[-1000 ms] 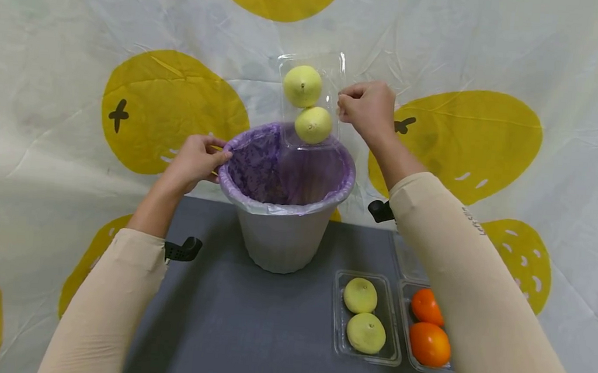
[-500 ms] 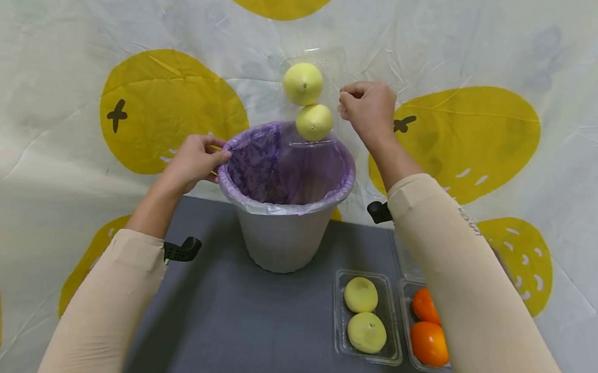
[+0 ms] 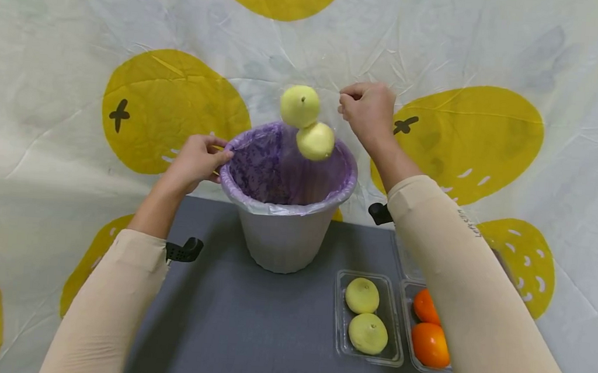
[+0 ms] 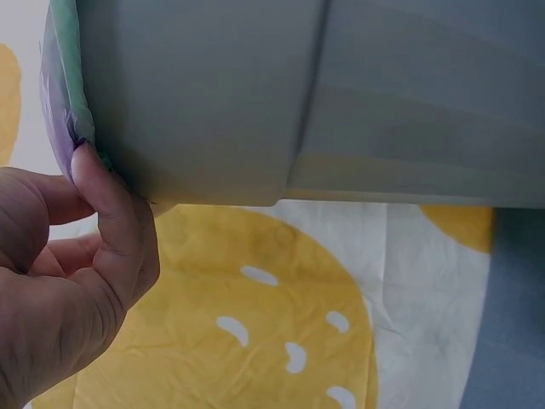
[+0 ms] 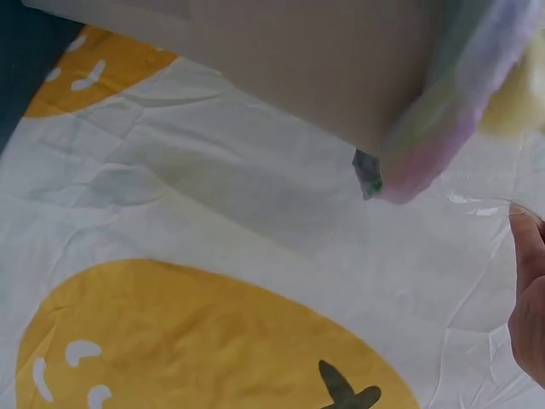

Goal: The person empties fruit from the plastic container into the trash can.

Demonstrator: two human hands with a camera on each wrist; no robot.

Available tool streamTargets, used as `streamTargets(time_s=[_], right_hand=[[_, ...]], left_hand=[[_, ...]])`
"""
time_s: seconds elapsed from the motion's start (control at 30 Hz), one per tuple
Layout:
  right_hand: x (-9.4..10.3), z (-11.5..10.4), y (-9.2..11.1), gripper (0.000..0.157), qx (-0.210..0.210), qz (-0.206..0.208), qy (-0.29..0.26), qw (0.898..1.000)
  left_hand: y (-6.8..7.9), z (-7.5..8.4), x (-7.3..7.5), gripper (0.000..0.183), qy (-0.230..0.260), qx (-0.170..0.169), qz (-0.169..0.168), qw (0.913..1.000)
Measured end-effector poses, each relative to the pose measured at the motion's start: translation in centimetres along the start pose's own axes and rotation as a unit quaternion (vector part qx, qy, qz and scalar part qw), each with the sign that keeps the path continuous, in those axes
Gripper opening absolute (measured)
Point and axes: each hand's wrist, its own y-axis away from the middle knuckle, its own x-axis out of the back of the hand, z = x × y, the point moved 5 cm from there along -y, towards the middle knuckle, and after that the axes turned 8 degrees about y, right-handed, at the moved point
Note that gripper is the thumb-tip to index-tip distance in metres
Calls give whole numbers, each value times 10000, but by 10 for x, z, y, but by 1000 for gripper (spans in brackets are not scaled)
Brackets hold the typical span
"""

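Note:
A grey waste bin [image 3: 284,238] stands at the middle, its rim [image 3: 235,196] wrapped by a purple bag liner [image 3: 253,171]. On the rim's left side my left hand [image 3: 198,161] pinches the edge, thumb above and fingers outside. Right of the bin's mouth, my right hand [image 3: 370,110] is raised with curled fingertips pinching the edge of a clear plastic tray [image 5: 477,204]. That tray is almost invisible in the head view. Two round pale yellow fruits, an upper one [image 3: 300,106] and a lower one [image 3: 315,141], appear over the mouth, touching each other.
On the dark grey table [image 3: 245,334], a clear tray [image 3: 339,345] with two pale yellow fruits sits front right. Beside it another clear tray [image 3: 424,369] holds orange fruits [image 3: 430,344], partly hidden by my right sleeve. Behind hangs a white cloth [image 3: 299,46] with yellow prints.
The two yellow fruits have dropped lower toward the bin's mouth, and the clear tray around them has faded from sight in the head view. Both hands have stayed nearly still.

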Motion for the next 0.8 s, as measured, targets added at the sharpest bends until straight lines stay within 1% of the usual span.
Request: streamTargets(time_s=[0.1,0.23,0.3,0.37,0.57,0.8], right_hand=[[0,-3,0,27,18,-39,134,9999],[-1,-6,1,27,172,-90,405,9990],[-2,-5,2,27,154,-124,439,9988],[-1,-3,2,27,112,-76,388,9992],[7,-3,2,27,4,133,-4,9999],[11,0,4,27,43,137,-53,9999]], left_hand=[[0,1,-1,50,8,-14,-4,10000],[0,2,-2,49,-8,-6,26,10000],[0,2,-3,49,-9,-3,17,10000],[0,1,-3,49,-6,-11,1,10000],[0,2,-4,47,20,-21,-28,10000],[-2,3,-5,48,-12,-47,-45,10000]])
